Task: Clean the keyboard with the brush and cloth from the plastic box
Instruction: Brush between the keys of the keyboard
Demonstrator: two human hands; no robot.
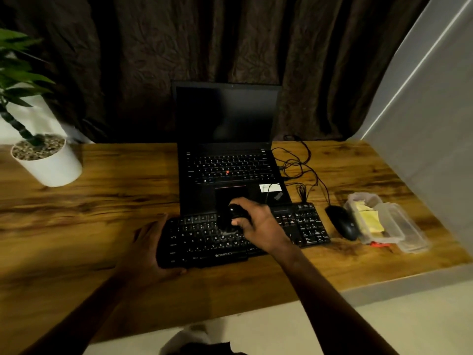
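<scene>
Black throughout: one keyboard lay on the desk. The right hand gripped one brush over it, and the left hand clasped its left end.

Open desktop left of the keyboard; laptop just behind, mouse and plastic box at right.

Head camera looks steeply down, close, at keyboard.
</scene>
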